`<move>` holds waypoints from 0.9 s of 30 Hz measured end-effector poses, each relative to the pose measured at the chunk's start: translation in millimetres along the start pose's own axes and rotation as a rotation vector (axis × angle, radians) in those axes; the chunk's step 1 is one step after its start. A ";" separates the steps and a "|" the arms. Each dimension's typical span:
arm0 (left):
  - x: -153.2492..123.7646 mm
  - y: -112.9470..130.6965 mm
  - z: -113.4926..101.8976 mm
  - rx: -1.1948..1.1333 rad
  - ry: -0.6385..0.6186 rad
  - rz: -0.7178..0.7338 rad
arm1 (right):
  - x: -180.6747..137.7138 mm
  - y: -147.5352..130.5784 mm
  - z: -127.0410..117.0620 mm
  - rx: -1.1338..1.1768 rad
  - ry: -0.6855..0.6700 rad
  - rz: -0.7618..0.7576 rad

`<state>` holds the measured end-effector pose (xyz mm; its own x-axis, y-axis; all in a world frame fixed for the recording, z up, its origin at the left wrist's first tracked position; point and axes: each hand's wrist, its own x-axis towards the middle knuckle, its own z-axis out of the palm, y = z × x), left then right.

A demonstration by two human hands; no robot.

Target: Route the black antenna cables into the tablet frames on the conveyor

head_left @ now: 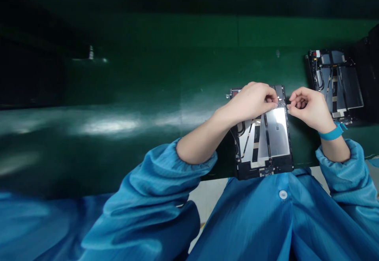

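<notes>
An opened tablet (278, 134) lies at the table's front edge, its inside facing up, with silver panels, dark ribbon cables and a black frame. Across its upper part reaches my left hand (254, 99), thumb and forefinger pinched close to the top right corner; whatever is between the fingertips is too small to make out. Just right of that corner is my right hand (309, 107), its fingers curled and the thumb and forefinger tips together. I cannot tell what it pinches. A blue band (333, 132) circles the right wrist.
At the right stands what looks like a stack of similar opened tablets (351, 87), beside a dark object at the edge of view. The green table (148, 79) stretches left and back. Blue cloth (44, 225) shows at the lower left.
</notes>
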<state>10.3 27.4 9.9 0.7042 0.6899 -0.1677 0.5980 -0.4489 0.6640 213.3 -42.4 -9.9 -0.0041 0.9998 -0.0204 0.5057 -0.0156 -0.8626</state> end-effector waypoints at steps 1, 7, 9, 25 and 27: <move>0.5 0.7 -0.5 0.003 -0.006 -0.005 | 0.0 0.0 -0.2 -0.002 0.001 0.000; 3.7 3.3 -1.8 0.062 -0.037 -0.025 | 0.2 0.7 -0.6 -0.005 -0.003 0.008; 4.9 3.9 -1.8 0.082 -0.035 -0.023 | 0.2 1.0 -0.9 -0.005 0.001 0.004; 6.7 10.6 7.6 0.075 0.102 -0.011 | 8.1 10.5 18.8 0.277 0.141 -0.063; 5.0 8.5 9.2 0.073 0.137 -0.068 | 9.3 14.6 21.9 0.299 0.115 -0.013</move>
<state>22.4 21.8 8.0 0.6053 0.7889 -0.1062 0.6721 -0.4351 0.5992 201.8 -33.7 -33.7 0.0974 0.9947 0.0341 0.2302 0.0108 -0.9731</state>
